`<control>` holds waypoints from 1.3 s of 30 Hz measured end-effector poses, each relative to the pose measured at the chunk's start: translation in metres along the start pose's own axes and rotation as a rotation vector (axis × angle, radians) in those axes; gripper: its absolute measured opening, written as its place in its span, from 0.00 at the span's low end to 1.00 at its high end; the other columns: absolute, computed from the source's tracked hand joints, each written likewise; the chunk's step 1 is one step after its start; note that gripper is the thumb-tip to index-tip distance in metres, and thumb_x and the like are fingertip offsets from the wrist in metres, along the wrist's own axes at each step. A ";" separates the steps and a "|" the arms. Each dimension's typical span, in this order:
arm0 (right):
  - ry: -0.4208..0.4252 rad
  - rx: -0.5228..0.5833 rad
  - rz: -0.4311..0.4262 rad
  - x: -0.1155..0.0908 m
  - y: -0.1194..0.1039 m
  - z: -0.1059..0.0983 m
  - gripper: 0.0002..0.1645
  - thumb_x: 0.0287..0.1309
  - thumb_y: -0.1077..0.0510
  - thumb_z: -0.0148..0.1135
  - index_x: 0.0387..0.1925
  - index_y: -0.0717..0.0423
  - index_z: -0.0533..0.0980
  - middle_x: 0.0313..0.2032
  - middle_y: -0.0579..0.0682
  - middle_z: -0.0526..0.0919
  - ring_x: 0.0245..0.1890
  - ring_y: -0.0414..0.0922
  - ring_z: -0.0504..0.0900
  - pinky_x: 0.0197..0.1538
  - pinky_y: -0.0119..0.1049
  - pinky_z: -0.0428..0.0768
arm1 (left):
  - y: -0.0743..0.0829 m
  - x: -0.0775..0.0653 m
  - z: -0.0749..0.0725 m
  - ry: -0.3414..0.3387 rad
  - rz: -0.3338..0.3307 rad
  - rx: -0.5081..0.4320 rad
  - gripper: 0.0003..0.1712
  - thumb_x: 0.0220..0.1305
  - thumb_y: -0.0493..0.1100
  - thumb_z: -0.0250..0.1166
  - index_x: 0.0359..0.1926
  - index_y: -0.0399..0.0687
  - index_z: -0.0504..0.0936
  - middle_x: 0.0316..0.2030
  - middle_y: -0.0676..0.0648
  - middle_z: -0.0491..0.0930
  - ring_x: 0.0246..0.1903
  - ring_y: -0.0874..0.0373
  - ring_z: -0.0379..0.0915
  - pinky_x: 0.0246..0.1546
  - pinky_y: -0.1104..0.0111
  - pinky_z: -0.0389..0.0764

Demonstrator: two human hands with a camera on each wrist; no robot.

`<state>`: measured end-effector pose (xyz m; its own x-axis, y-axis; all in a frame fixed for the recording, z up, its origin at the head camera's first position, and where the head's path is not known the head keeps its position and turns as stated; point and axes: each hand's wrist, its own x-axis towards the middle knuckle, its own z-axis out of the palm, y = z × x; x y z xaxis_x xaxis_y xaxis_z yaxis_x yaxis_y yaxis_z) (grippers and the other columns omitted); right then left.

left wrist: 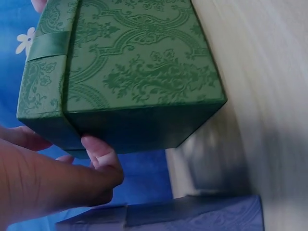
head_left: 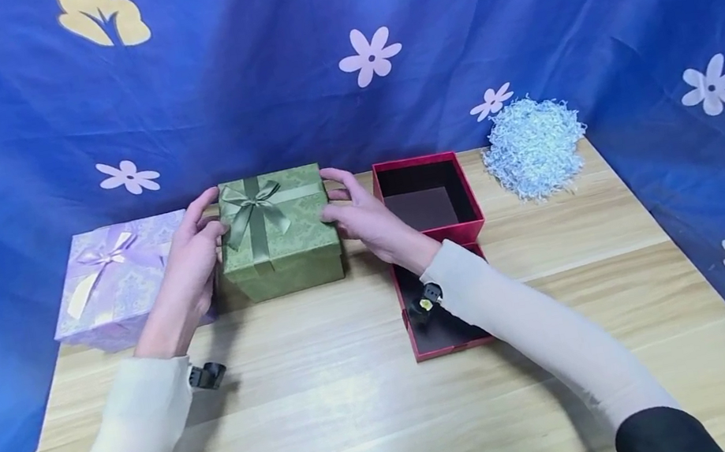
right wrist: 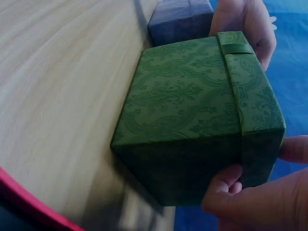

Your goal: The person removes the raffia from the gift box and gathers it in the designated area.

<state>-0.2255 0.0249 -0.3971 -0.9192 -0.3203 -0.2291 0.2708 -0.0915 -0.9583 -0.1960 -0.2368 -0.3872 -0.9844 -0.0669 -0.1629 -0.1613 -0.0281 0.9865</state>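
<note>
Between my two hands is a green gift box (head_left: 293, 241) with an embossed pattern and a green ribbon bow on its lid. My left hand (head_left: 190, 251) holds its left side, and my right hand (head_left: 367, 219) grips the right side. Both wrist views show a thumb at the lid's lower edge, close to where lid meets box; the other fingers reach toward the far side, partly hidden. The lid (right wrist: 262, 96) sits on the box body (right wrist: 183, 96). A purple gift box (head_left: 130, 297) with a bow stands beside my left forearm.
An open red box (head_left: 456, 233) with a dark inside stands right of the green one. Its matching red lid (head_left: 449, 335) lies in front, inside up, partly under my right sleeve. Light blue shredded paper (head_left: 537, 149) is heaped at the back right of the wooden table (head_left: 335, 406).
</note>
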 end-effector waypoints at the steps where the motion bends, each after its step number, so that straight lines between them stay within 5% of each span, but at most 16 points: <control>1: 0.000 0.006 0.002 -0.001 -0.001 -0.001 0.49 0.67 0.69 0.63 0.84 0.44 0.60 0.73 0.57 0.64 0.55 0.46 0.77 0.55 0.48 0.76 | 0.001 -0.001 0.000 -0.003 -0.001 0.007 0.39 0.80 0.31 0.51 0.88 0.53 0.59 0.55 0.50 0.69 0.46 0.62 0.68 0.41 0.78 0.73; 6: 0.002 0.048 0.010 -0.008 -0.008 -0.006 0.47 0.69 0.68 0.66 0.84 0.55 0.59 0.72 0.59 0.67 0.60 0.47 0.77 0.59 0.47 0.76 | 0.006 -0.010 -0.002 0.003 0.020 0.012 0.40 0.82 0.33 0.56 0.88 0.46 0.55 0.54 0.51 0.70 0.45 0.63 0.67 0.38 0.80 0.73; 13: 0.021 0.079 0.005 -0.017 -0.013 -0.012 0.25 0.73 0.66 0.67 0.67 0.72 0.76 0.57 0.56 0.84 0.47 0.41 0.83 0.66 0.48 0.77 | 0.013 -0.028 -0.007 -0.038 0.027 -0.070 0.35 0.81 0.34 0.62 0.79 0.24 0.60 0.48 0.53 0.77 0.46 0.65 0.73 0.45 0.81 0.76; 18: 0.008 0.037 -0.025 -0.026 -0.019 -0.016 0.09 0.75 0.64 0.68 0.49 0.68 0.86 0.46 0.51 0.88 0.44 0.40 0.84 0.62 0.43 0.83 | 0.020 -0.040 -0.014 -0.070 -0.044 -0.164 0.05 0.77 0.35 0.69 0.49 0.39 0.88 0.40 0.56 0.84 0.38 0.66 0.77 0.39 0.81 0.78; 21: 0.000 0.000 -0.034 -0.031 -0.021 -0.018 0.10 0.75 0.62 0.69 0.48 0.66 0.87 0.48 0.52 0.89 0.46 0.41 0.85 0.64 0.46 0.82 | 0.024 -0.045 -0.019 -0.086 -0.094 -0.248 0.06 0.75 0.34 0.72 0.38 0.46 0.93 0.39 0.54 0.88 0.37 0.66 0.82 0.41 0.82 0.81; 25: -0.006 -0.068 -0.028 -0.037 -0.021 -0.022 0.15 0.72 0.58 0.72 0.51 0.66 0.88 0.57 0.52 0.88 0.54 0.43 0.84 0.68 0.52 0.79 | 0.028 -0.051 -0.023 -0.104 -0.119 -0.275 0.06 0.74 0.33 0.72 0.39 0.44 0.93 0.43 0.52 0.90 0.40 0.66 0.86 0.49 0.79 0.82; 28: -0.010 -0.116 -0.024 -0.041 -0.021 -0.024 0.18 0.70 0.55 0.75 0.54 0.63 0.88 0.58 0.48 0.88 0.57 0.42 0.81 0.60 0.44 0.83 | 0.028 -0.055 -0.027 -0.117 -0.098 -0.245 0.07 0.74 0.32 0.72 0.40 0.45 0.94 0.41 0.53 0.90 0.36 0.65 0.86 0.44 0.78 0.83; 35: -0.066 -0.083 -0.022 -0.051 -0.018 -0.026 0.28 0.70 0.57 0.74 0.67 0.63 0.81 0.34 0.51 0.87 0.26 0.39 0.76 0.31 0.30 0.78 | 0.027 -0.068 -0.035 -0.130 -0.040 -0.134 0.09 0.74 0.32 0.72 0.46 0.50 0.93 0.31 0.52 0.86 0.24 0.65 0.75 0.27 0.76 0.78; 39: -0.082 -0.052 -0.012 -0.058 -0.015 -0.024 0.33 0.70 0.59 0.73 0.72 0.64 0.76 0.33 0.53 0.90 0.20 0.37 0.76 0.29 0.29 0.79 | 0.028 -0.075 -0.037 -0.174 -0.059 -0.113 0.18 0.75 0.32 0.70 0.62 0.36 0.80 0.30 0.45 0.89 0.24 0.61 0.81 0.29 0.72 0.85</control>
<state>-0.1833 0.0672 -0.3734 -0.8952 -0.3956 -0.2051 0.2429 -0.0473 -0.9689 -0.1237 -0.2694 -0.3484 -0.9724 0.1115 -0.2052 -0.2197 -0.1396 0.9655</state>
